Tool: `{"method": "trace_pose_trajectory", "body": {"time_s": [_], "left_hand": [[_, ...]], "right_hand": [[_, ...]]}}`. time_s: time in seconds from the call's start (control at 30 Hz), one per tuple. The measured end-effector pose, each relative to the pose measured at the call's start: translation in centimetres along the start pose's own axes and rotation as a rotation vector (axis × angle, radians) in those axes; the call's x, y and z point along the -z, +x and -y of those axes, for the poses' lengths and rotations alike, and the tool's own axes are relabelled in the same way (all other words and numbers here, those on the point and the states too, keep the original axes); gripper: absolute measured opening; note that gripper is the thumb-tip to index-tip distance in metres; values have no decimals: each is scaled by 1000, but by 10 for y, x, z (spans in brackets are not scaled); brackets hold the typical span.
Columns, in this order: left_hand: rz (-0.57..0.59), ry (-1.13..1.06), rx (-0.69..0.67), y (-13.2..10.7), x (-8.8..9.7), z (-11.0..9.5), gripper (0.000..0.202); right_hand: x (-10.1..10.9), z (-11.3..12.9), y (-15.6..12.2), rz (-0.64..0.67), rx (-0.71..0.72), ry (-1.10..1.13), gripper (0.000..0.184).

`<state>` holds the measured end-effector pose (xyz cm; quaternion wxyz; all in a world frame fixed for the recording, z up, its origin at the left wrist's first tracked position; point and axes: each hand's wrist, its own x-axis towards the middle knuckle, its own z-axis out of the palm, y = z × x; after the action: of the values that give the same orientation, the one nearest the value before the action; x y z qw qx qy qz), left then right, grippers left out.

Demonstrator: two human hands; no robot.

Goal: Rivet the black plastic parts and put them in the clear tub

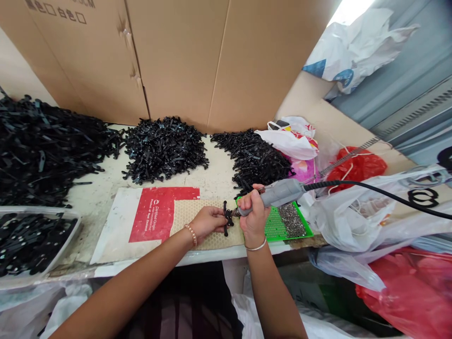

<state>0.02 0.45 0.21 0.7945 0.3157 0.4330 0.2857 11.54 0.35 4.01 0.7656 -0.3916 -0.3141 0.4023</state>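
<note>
My left hand (205,224) pinches a small black plastic part (226,218) with several arms, held just above a beige textured mat (187,214). In my right hand (253,214) is a grey electric screwdriver (282,193), its fingers wrapped round the front end. The tool lies nearly sideways, its tip pointing left and meeting the black part; the exact contact is too small to make out. Behind the right hand lies a bright green perforated tray (274,225) holding many small metal screws (292,220).
Heaps of black parts lie along the back: a large pile (45,146), a middle pile (165,148) and a right pile (259,157). A white tub (76,226) of parts stands at left. Cardboard (180,61) rises behind. Plastic bags (360,207) and the tool's black cord (374,189) occupy the right.
</note>
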Motion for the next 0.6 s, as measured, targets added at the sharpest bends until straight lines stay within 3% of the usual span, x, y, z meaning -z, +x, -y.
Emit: {"method": "trace_pose_trajectory", "body": {"time_s": [0.3,0.6], "left_hand": [[3,7,2,1,1,1,13],[-37,45,13,3,0,1,11]], "right_hand": [[1,-6,-5,67,40,-78,27],[5,-14,1,234,-45,-109,29]]}}
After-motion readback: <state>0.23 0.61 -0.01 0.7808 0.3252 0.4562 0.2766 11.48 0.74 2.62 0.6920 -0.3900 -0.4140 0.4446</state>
